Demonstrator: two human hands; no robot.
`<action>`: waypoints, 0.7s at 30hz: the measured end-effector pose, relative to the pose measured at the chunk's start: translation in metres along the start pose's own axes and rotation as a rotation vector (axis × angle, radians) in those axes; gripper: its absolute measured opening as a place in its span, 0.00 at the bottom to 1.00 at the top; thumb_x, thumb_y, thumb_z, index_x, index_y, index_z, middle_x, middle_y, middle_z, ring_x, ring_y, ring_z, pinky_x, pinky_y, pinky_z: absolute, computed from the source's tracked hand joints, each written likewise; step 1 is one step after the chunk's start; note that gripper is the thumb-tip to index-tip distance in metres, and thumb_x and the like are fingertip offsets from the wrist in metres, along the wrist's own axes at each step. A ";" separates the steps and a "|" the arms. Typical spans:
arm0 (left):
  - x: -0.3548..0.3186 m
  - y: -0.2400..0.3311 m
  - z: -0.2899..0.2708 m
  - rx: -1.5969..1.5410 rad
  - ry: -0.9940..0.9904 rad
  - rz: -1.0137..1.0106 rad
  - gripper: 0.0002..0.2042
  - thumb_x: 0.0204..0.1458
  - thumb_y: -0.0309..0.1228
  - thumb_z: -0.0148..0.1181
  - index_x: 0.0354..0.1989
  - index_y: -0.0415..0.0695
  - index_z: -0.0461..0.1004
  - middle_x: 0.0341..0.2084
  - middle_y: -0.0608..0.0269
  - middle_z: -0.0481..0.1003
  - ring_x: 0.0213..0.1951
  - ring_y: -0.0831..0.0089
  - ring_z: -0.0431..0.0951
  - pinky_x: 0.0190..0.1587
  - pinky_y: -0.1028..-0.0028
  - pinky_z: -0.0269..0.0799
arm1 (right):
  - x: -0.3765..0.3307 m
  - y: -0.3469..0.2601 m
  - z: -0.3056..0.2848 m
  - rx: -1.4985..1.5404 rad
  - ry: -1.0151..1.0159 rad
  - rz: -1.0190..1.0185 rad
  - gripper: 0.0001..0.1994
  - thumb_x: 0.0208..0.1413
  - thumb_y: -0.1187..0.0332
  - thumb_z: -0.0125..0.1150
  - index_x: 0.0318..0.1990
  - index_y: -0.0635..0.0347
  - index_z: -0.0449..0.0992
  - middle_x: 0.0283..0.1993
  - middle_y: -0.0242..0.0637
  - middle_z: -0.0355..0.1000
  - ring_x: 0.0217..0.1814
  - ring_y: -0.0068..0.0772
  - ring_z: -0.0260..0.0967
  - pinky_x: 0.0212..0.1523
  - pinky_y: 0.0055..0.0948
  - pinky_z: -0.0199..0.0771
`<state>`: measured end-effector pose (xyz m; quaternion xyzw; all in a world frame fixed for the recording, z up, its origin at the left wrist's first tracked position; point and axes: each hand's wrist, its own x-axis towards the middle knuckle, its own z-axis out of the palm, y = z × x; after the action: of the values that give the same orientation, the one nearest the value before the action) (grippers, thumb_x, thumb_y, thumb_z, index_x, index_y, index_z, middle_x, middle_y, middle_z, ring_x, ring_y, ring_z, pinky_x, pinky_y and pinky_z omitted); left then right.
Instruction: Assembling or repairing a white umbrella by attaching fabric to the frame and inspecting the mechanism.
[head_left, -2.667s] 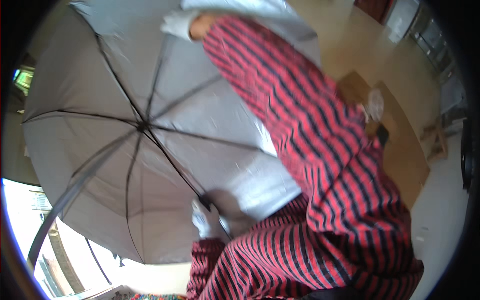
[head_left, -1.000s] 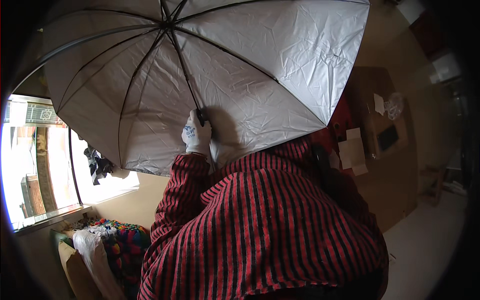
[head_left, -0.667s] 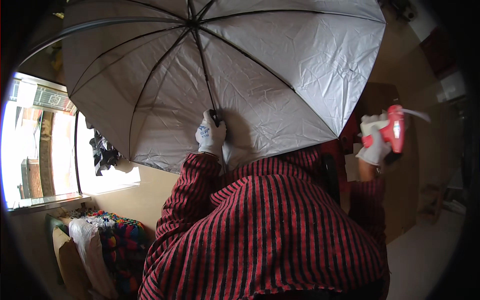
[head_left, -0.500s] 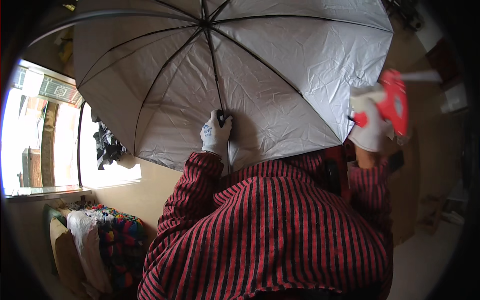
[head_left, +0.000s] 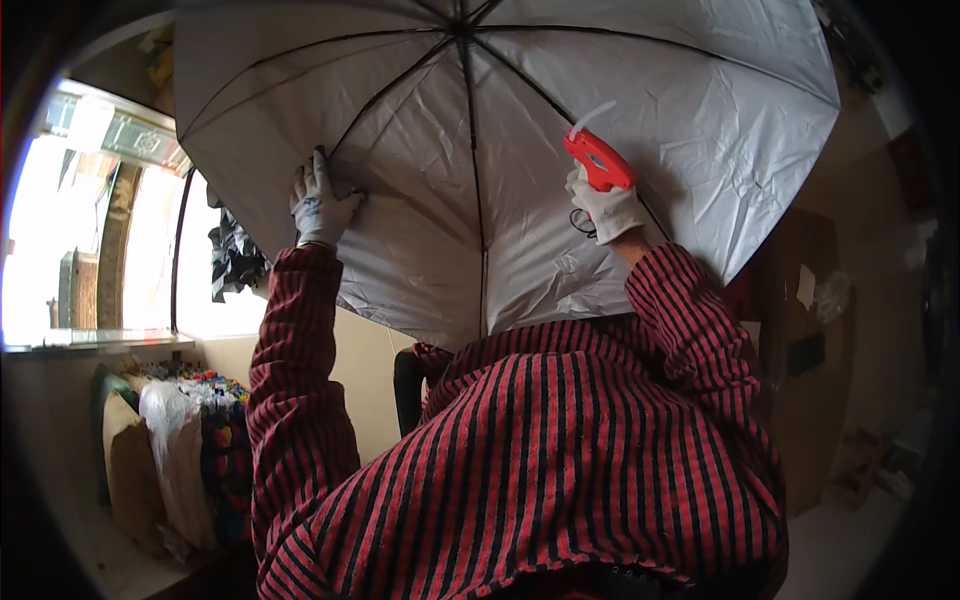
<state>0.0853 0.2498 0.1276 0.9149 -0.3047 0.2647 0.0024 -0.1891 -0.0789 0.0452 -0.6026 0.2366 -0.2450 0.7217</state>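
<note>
A large open umbrella [head_left: 420,230] fills the upper middle, its silver-grey inner canopy and dark ribs facing me. Over the left panel, my left hand [head_left: 322,205], in a white glove, lies with fingers spread near a rib, apparently touching the cloth. My right hand [head_left: 608,208], also gloved, is closed around a red glue gun [head_left: 602,160] in front of the right-hand panels. A pale translucent stick [head_left: 597,118] juts from the gun's upper end. Beside the right hand hangs a thin dark loop [head_left: 582,222]. The gun's tip is hidden.
At the left is a bright window [head_left: 90,230] with a sill. Below it stand a whitish wrapped bundle [head_left: 175,450], a tan one [head_left: 130,470] and multicoloured material [head_left: 225,430]. Crumpled black material [head_left: 235,260] hangs past the canopy's left edge. A brown board [head_left: 800,400] is at the right.
My left hand let go of a black part at the central rib and moved left, opening onto the canopy. The right hand brought the red glue gun leftward over the umbrella, which shifted slightly right.
</note>
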 end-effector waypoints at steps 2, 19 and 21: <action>0.010 -0.005 0.002 0.007 -0.242 -0.057 0.50 0.38 0.48 0.68 0.69 0.50 0.45 0.61 0.49 0.59 0.63 0.51 0.57 0.63 0.56 0.53 | -0.008 -0.021 0.003 0.088 -0.015 0.061 0.06 0.51 0.68 0.61 0.36 0.57 0.75 0.27 0.26 0.72 0.22 0.14 0.65 0.20 0.18 0.62; 0.039 0.012 0.001 0.100 -0.490 0.119 0.26 0.45 0.37 0.61 0.54 0.45 0.63 0.48 0.50 0.71 0.51 0.52 0.71 0.50 0.57 0.70 | -0.005 -0.013 -0.010 0.157 0.004 0.032 0.06 0.49 0.69 0.62 0.35 0.58 0.75 0.27 0.25 0.70 0.23 0.14 0.63 0.22 0.18 0.62; 0.034 0.013 0.006 0.128 -0.518 0.209 0.21 0.47 0.34 0.57 0.51 0.45 0.64 0.46 0.49 0.72 0.49 0.51 0.73 0.48 0.56 0.71 | -0.003 -0.011 -0.012 0.138 -0.035 0.007 0.06 0.49 0.70 0.62 0.34 0.58 0.75 0.26 0.24 0.70 0.22 0.14 0.62 0.21 0.18 0.62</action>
<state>0.1039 0.2199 0.1369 0.9141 -0.3704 0.0397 -0.1604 -0.1992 -0.0877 0.0544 -0.5549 0.2085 -0.2475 0.7664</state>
